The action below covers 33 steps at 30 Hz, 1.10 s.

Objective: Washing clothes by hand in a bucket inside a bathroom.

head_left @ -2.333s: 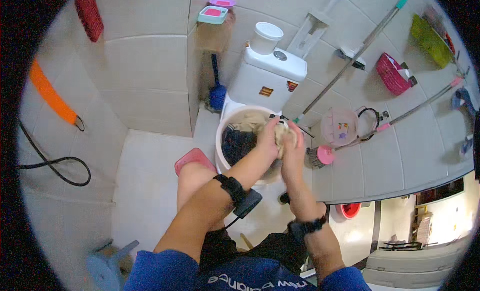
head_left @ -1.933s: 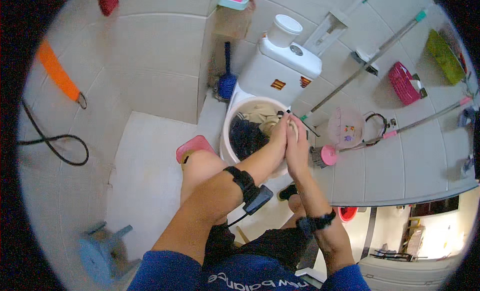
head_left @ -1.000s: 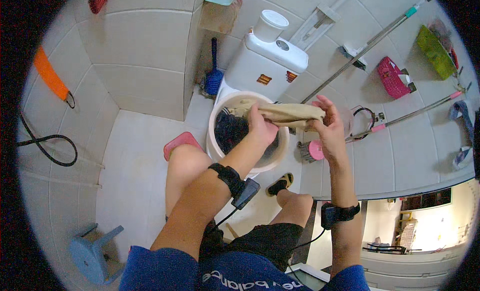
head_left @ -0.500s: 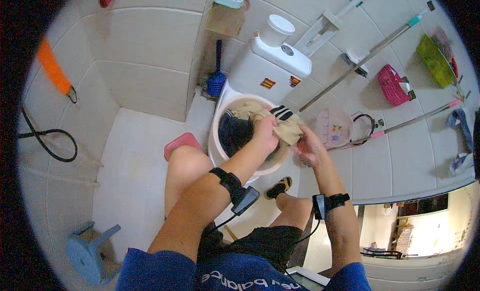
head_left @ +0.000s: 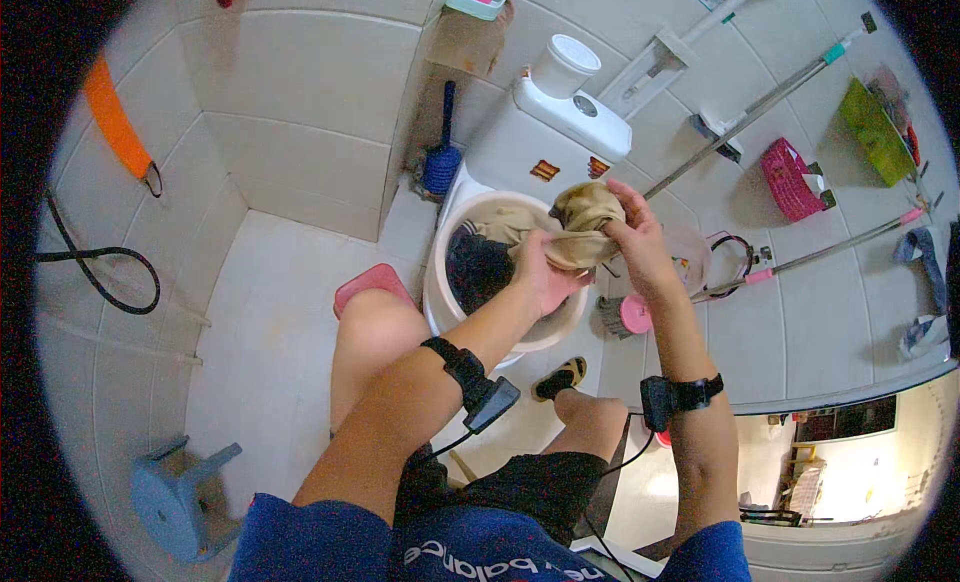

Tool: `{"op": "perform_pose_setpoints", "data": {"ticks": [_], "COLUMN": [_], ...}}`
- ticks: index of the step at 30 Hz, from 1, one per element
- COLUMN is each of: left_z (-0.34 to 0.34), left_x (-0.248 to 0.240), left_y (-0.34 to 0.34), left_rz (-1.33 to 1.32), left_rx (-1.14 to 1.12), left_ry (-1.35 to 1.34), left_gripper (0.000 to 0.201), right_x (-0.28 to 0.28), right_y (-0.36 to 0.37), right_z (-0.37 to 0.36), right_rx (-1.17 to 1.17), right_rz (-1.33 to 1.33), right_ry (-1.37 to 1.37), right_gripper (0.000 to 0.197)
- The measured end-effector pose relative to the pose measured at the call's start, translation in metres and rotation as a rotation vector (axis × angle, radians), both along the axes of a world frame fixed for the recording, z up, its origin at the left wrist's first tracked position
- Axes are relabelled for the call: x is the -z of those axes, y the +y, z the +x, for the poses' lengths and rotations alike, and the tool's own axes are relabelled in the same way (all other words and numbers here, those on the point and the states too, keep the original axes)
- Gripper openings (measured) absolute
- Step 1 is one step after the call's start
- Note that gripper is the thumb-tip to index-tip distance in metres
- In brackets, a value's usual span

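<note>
A beige garment (head_left: 588, 217) is bunched between my two hands above a pale round bucket (head_left: 437, 282). Its lower part lies in my left hand (head_left: 545, 277), which is closed round the cloth. My right hand (head_left: 640, 237) grips the garment's right edge, with some fingers raised. More beige cloth (head_left: 503, 225) and dark clothing (head_left: 478, 269) lie inside the bucket. Which garment it is, I cannot tell.
Behind the bucket stands a white toilet (head_left: 545, 147) with a white tub (head_left: 566, 64) on its tank. A blue toilet brush (head_left: 440, 167) is to its left. Right of the bucket are a pink-backed brush (head_left: 632, 315) and wall baskets (head_left: 795, 179). A blue stool (head_left: 185, 507) stands lower left.
My right hand has moved up and the garment is lifted higher and bunched; its striped part no longer shows. My left hand has turned palm-up under it. The pink-backed brush has come into sight.
</note>
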<state>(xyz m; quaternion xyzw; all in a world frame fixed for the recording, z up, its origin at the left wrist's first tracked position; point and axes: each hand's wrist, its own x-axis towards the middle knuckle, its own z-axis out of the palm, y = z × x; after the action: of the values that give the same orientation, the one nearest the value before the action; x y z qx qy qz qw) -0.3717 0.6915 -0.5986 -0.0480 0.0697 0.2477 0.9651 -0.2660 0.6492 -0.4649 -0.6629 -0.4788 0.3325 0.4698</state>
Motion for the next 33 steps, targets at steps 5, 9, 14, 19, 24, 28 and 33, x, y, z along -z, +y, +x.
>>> {"op": "perform_pose_setpoints", "data": {"ticks": [5,9,14,19,24,28,33], "left_z": [-0.007,0.0,0.004,0.03,0.038,0.038,0.048], "left_x": [0.004,-0.012,-0.013,0.017,-0.006,0.011,0.052], "left_y": [0.008,0.018,0.024,0.027,0.001,0.004,-0.023], "left_rz": [0.039,0.032,-0.136,-0.101,-0.077,-0.076,0.238], "left_rx": [-0.082,0.032,-0.08,-0.052,-0.003,0.007,-0.173], "left_ry": [0.021,0.157,0.11,0.124,0.172,0.18,0.105], "left_gripper": [0.069,0.072,0.071,0.055,0.038,0.034,0.043], "right_x": [-0.013,-0.006,-0.029,-0.021,0.023,0.093,0.105], "right_y": [-0.031,-0.063,-0.078,-0.083,-0.065,-0.063,-0.045], "right_z": [-0.028,-0.03,-0.018,0.005,0.017,-0.032,-0.047], "right_rx": [-0.188,-0.306,-0.25,-0.164,0.274,0.211,0.197], "right_rz": [-0.188,-0.25,-0.287,-0.236,0.101,0.185,0.311], "right_ry": [-0.084,-0.154,-0.152,-0.088,0.358,-0.211,-0.683], "right_gripper": [0.054,0.045,0.035,0.032,0.045,0.045,0.046]}}
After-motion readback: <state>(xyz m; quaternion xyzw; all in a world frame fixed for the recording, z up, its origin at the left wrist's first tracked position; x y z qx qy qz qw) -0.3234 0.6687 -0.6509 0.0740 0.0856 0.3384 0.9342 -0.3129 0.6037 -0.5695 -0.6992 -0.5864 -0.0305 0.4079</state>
